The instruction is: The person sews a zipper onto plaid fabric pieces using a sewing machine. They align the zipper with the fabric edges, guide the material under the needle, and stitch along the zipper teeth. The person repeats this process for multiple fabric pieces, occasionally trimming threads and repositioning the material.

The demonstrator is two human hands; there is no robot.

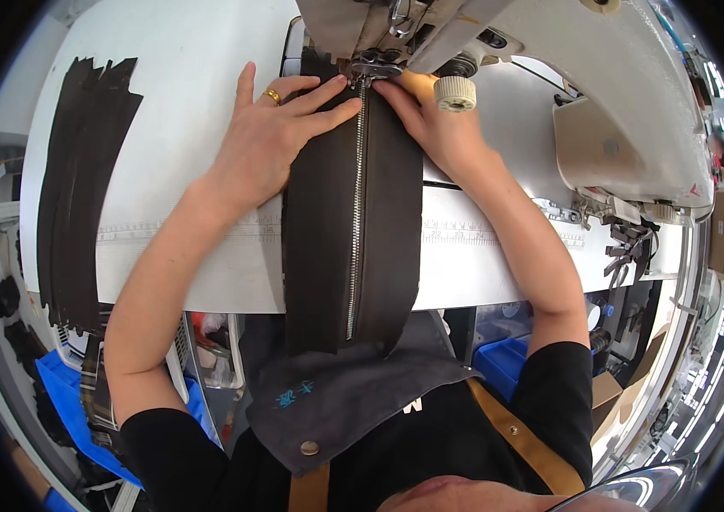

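Observation:
A long dark brown panel (319, 247) runs from under the sewing machine's presser foot (376, 68) toward me, its near end hanging over the table edge. A silver-toothed zipper (356, 213) lies along its middle. My left hand (268, 128), with a gold ring, rests on the panel left of the zipper. Its fingers are apart, the tips close to the foot. On the other side, my right hand (443, 128) has a stretched digit on the panel beside the foot. The machine head partly hides its other fingers.
The sewing machine arm (635, 94) fills the upper right, with a white knob (456, 92) near my right hand. A stack of dark strips (81, 196) lies at the table's left. A ruler scale (183, 229) crosses the white table. Blue bins (503, 367) stand below.

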